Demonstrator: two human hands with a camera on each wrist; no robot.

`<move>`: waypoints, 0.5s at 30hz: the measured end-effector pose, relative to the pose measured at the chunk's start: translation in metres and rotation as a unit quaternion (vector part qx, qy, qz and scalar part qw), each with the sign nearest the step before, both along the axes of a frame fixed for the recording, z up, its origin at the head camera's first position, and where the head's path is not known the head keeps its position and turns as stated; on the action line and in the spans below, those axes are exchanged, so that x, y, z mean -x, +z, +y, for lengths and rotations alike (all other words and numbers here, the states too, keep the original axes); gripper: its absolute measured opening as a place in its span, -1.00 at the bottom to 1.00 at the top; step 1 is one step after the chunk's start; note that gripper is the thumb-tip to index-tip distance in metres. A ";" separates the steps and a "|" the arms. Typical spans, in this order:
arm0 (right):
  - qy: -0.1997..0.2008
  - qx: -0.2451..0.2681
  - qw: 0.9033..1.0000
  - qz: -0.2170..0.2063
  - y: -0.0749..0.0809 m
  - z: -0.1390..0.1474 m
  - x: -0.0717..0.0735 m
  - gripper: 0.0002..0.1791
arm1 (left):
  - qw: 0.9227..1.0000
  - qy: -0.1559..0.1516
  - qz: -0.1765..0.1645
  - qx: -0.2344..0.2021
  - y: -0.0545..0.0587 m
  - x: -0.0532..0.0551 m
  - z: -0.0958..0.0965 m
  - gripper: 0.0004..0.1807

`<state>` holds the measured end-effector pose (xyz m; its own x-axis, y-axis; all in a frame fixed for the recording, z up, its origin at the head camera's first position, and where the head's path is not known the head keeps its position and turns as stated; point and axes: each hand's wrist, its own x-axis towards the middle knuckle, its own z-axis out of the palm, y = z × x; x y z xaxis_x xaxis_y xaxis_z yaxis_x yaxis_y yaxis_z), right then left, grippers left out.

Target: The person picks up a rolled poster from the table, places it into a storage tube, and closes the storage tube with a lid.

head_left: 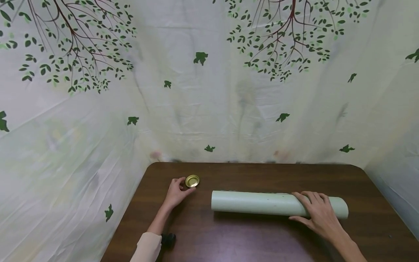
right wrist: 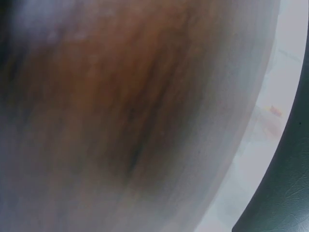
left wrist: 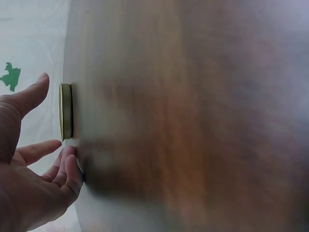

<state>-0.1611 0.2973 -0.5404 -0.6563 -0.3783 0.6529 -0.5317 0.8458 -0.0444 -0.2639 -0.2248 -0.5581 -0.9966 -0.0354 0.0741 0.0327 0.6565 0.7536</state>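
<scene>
Dark brown wood, smooth and shiny, with a rounded far corner: the table [head_left: 248, 174]. Near edge cut off at the bottom of the head view. Close by, a pale sleeve [head_left: 147, 249] cut off at the bottom edge, with a small black thing [head_left: 168, 239] just beside it, too dark to make out.

A bit farther, right hand [head_left: 319, 216] flat on a long pale green tube [head_left: 262, 203], fingers [head_left: 312, 198] straight and a little spread over the top, thumb low on the near side. Tube round, smooth, lying on its side across the middle of the table, right end partly hidden by the hand. Right wrist view all blur: brown wood, a pale strip, a dark corner, no hand to see.

Farther left, left hand [head_left: 176, 193] on the table, fingers [left wrist: 36, 89] loosely open around a small round gold lid [head_left: 192, 181], not pinching it. Fingertips just beside the lid; touching or not, hard to tell. Lid thin and flat in the left wrist view [left wrist: 65, 111].

Farthest back, a wrinkled white cloth [head_left: 209, 109] with green leaves and brown branches.
</scene>
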 end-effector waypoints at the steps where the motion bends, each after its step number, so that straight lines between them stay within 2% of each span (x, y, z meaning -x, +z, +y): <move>1: 0.000 0.000 1.000 0.001 0.000 0.000 0.000 -0.04 | 1.000 -0.001 0.003 0.008 0.000 0.002 0.002 -0.18; 10: 0.000 0.001 1.000 0.009 -0.001 0.001 0.000 -0.04 | 0.997 -0.001 0.016 0.074 0.001 0.016 0.017 -0.11; 15: -0.001 0.000 1.000 0.005 -0.001 0.001 0.000 -0.04 | 0.994 0.019 0.022 0.107 0.003 0.022 0.023 -0.12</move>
